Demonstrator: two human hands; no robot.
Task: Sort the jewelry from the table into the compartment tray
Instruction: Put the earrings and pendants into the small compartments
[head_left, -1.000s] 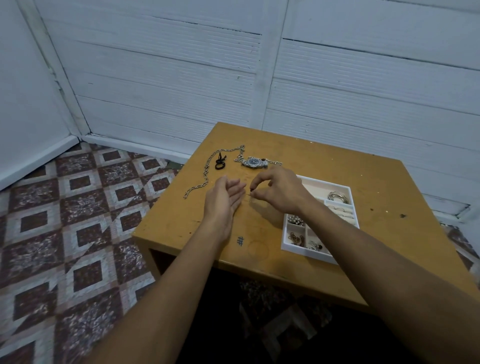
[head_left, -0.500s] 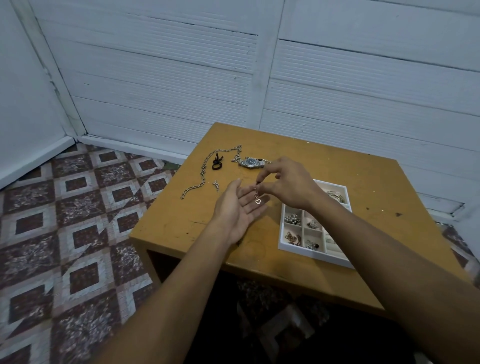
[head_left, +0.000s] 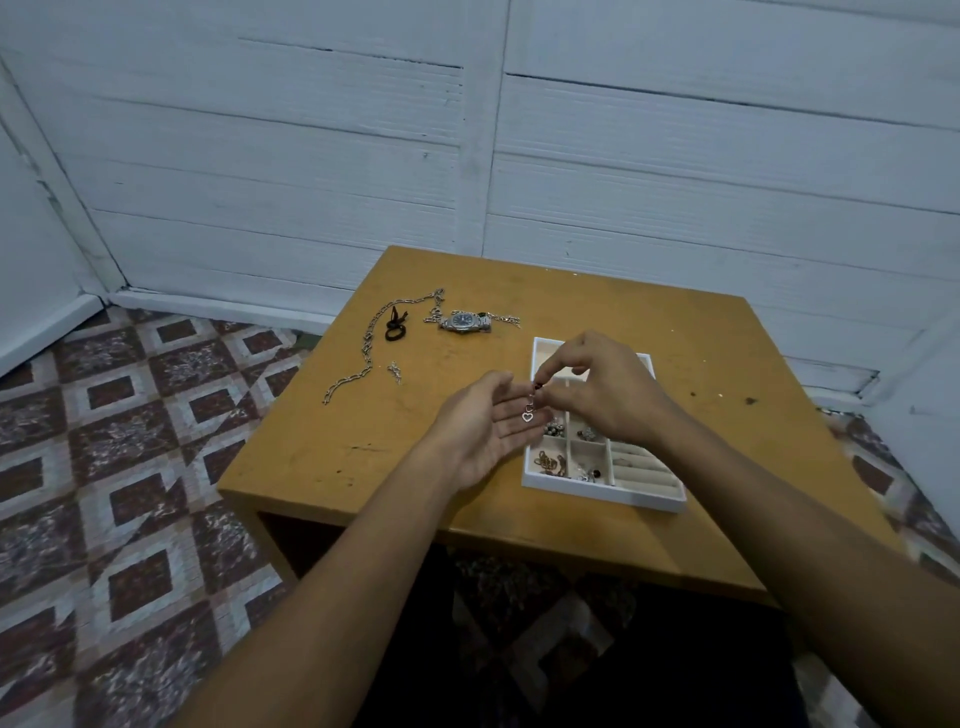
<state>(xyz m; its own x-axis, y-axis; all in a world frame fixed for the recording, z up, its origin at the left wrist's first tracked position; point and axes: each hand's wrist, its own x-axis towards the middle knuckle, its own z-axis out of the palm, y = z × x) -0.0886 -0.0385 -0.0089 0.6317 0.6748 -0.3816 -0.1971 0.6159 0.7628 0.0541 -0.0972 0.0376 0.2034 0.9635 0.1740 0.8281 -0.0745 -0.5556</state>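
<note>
Over the flat, upturned left hand (head_left: 483, 431), the right hand (head_left: 602, 387) pinches a dangling heart charm (head_left: 528, 415).

Ochre-brown table (head_left: 363, 457); white tray (head_left: 597, 491) with cream lining; silver chain (head_left: 363, 348); black tie (head_left: 396, 326); watch (head_left: 464, 321) dial seemingly dark blue; maroon-and-grey diamond-patterned floor (head_left: 119, 467).
</note>
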